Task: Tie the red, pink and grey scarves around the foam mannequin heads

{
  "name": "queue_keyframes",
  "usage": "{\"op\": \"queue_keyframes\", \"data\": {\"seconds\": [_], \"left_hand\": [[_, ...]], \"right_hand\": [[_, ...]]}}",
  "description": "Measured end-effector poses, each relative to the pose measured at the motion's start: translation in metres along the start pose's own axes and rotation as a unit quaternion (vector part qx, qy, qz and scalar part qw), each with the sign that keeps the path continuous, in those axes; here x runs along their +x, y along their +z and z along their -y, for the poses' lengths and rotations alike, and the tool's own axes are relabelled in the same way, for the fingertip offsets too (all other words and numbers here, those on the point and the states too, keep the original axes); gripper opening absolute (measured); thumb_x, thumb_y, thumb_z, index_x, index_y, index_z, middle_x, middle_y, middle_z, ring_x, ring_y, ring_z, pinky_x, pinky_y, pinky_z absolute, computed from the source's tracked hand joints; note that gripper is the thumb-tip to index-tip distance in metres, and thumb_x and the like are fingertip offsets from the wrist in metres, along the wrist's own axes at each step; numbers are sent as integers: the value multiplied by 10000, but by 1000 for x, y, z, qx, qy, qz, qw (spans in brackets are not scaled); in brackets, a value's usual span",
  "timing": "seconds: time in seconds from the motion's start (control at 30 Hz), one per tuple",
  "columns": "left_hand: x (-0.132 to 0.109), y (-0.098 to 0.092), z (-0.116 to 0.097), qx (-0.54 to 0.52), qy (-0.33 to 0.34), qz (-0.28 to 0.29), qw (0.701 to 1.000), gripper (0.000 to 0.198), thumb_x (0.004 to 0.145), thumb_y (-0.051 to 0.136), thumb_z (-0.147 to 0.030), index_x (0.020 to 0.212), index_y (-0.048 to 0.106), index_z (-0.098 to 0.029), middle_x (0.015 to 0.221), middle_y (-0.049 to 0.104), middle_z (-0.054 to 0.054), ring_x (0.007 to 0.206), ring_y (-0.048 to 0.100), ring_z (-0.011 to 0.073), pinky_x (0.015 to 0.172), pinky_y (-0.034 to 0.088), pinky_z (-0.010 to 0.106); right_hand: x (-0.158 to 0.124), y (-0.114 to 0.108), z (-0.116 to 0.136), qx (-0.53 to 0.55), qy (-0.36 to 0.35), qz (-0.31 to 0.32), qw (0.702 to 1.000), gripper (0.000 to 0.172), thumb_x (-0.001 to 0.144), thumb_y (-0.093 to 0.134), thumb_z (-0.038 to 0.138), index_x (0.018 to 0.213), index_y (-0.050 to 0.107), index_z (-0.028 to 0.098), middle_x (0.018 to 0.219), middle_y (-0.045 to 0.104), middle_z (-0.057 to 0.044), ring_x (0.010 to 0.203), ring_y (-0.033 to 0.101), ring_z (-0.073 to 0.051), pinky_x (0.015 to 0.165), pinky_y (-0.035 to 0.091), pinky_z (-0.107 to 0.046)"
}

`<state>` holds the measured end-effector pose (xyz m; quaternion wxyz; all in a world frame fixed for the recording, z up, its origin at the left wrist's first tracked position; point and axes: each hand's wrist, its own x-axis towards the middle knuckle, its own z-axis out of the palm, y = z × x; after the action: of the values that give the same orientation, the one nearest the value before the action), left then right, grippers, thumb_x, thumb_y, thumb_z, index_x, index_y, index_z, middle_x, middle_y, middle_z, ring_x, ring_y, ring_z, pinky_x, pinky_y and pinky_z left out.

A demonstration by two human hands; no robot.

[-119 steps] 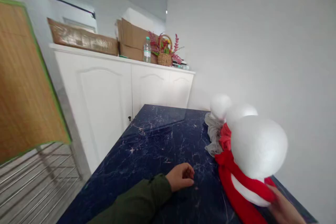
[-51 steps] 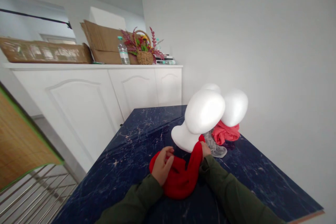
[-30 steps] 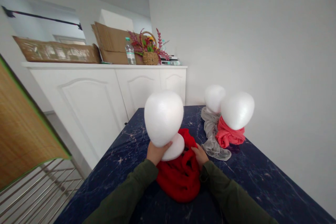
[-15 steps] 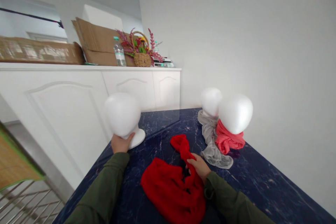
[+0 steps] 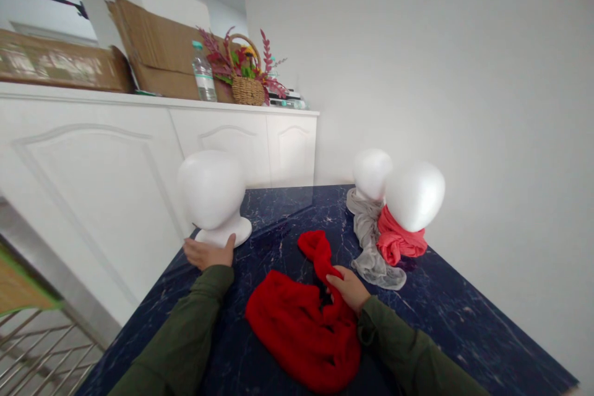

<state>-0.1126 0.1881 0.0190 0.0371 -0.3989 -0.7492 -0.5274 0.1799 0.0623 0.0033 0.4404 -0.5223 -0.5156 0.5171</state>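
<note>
A red scarf (image 5: 297,328) lies bunched on the dark blue marble table (image 5: 445,315) in front of me. My right hand (image 5: 346,288) is closed on a fold of it near its middle. A bare white foam head (image 5: 212,193) stands upright at the table's left edge. My left hand (image 5: 206,252) lies open and flat beside its base, the thumb just touching the foot. Two more foam heads stand at the back right: the nearer one (image 5: 414,195) wears a coral scarf (image 5: 400,242), the farther one (image 5: 372,172) a grey scarf (image 5: 371,241).
A white cabinet (image 5: 153,154) runs along the left, close to the table's edge, with cardboard boxes (image 5: 158,49), a water bottle (image 5: 203,74) and a flower basket (image 5: 245,77) on top. A white wall closes the right side. A metal rack (image 5: 41,346) sits low at the left.
My left hand carried the foam head off the red scarf to the left, set it upright at the table's edge and let go. My right hand kept hold of the scarf.
</note>
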Motion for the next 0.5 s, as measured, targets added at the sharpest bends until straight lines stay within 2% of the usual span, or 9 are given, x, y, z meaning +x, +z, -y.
{"op": "queue_keyframes", "data": {"seconds": [0.07,0.13,0.17,0.23,0.3,0.4,0.5], "left_hand": [[-31,-7,-6,-24,48,34,998,990,656,539,-543,1310,117,69,1340,204,306,1275,149,359,1024,157,485],[-67,-19,-13,-43,154,128,979,824,725,471,-510,1295,227,33,1331,258,273,1272,189,326,1027,190,456],[-85,-26,-16,-47,214,194,956,741,750,441,-495,1283,287,-4,1330,284,246,1266,218,309,1025,210,448],[-118,-40,-21,-41,318,321,891,641,765,423,-492,1264,365,-93,1334,322,189,1247,272,291,1016,240,455],[-143,-53,-27,-29,382,409,828,619,759,433,-513,1268,378,-167,1345,335,147,1238,296,288,1010,251,475],[-162,-68,-35,-33,425,456,781,616,779,403,-518,1294,344,-186,1359,330,125,1242,297,268,1018,256,452],[-164,-80,-43,-45,441,459,770,566,821,345,-479,1289,353,-160,1318,399,115,1202,358,233,1009,286,410]], "right_hand": [[-1,-1,0,-69,-23,-10,997,198,735,469,331,813,527,158,544,524,30,438,457,-94,450,351,-218],[-5,-2,2,-168,-68,-20,983,166,750,458,303,756,545,161,586,545,9,520,495,-112,523,375,-234],[-7,-2,4,-221,-94,-22,971,160,753,462,294,728,552,163,617,558,-2,572,511,-123,562,379,-241],[-13,-1,8,-313,-140,-13,939,162,755,476,288,690,560,166,670,578,-18,654,523,-140,626,377,-252],[-19,2,12,-374,-171,13,911,165,758,482,288,686,566,165,701,586,-24,687,522,-147,663,374,-260],[-28,12,13,-406,-228,69,882,127,743,494,250,682,560,161,744,584,-31,724,517,-151,693,377,-259],[-39,25,13,-383,-287,132,868,40,689,517,185,678,548,162,736,565,-18,711,509,-141,676,386,-239]]}}
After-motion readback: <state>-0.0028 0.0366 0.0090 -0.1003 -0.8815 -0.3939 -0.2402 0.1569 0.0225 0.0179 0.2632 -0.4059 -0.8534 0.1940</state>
